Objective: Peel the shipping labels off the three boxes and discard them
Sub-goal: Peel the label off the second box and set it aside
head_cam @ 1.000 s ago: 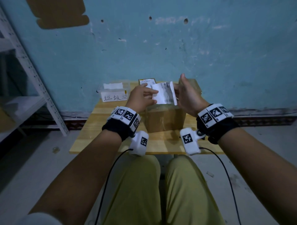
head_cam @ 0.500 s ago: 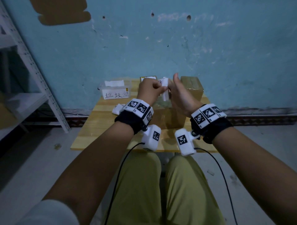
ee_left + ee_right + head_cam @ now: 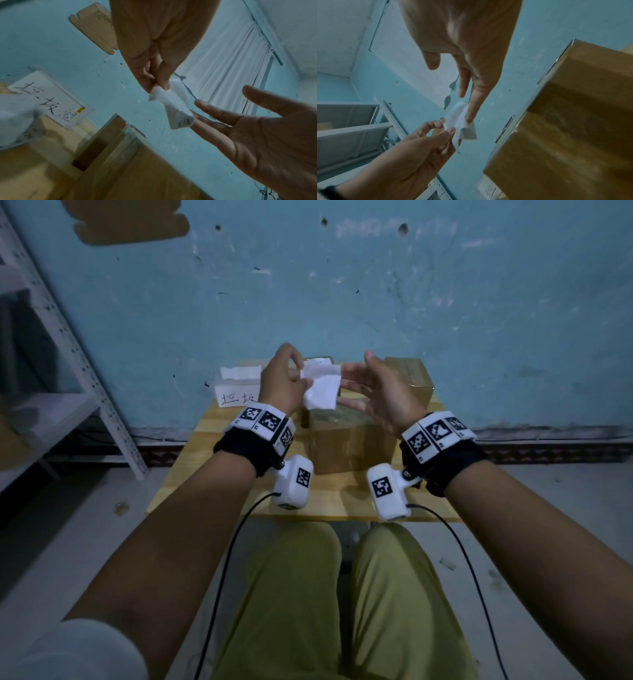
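Observation:
My left hand (image 3: 300, 381) pinches a folded white shipping label (image 3: 322, 390) between thumb and fingers, held in the air above the near cardboard box (image 3: 352, 445). In the left wrist view the label (image 3: 177, 108) hangs from that pinch (image 3: 159, 84). My right hand (image 3: 346, 392) is open, its straight fingers (image 3: 471, 108) touching the label's right side (image 3: 456, 121). A second box (image 3: 412, 378) stands at the back right. Behind my hands a third box (image 3: 320, 360) shows a white label on top.
A clear bin with a handwritten sign (image 3: 236, 397) stands at the table's back left, white paper inside it. A crumpled white paper (image 3: 15, 119) lies near it. The wooden table (image 3: 342, 503) is small; a metal shelf (image 3: 85, 392) stands to the left.
The label, earlier spread flat between both hands over the near box, got folded small. My right hand has let go and opened; the left hand keeps the label, held higher.

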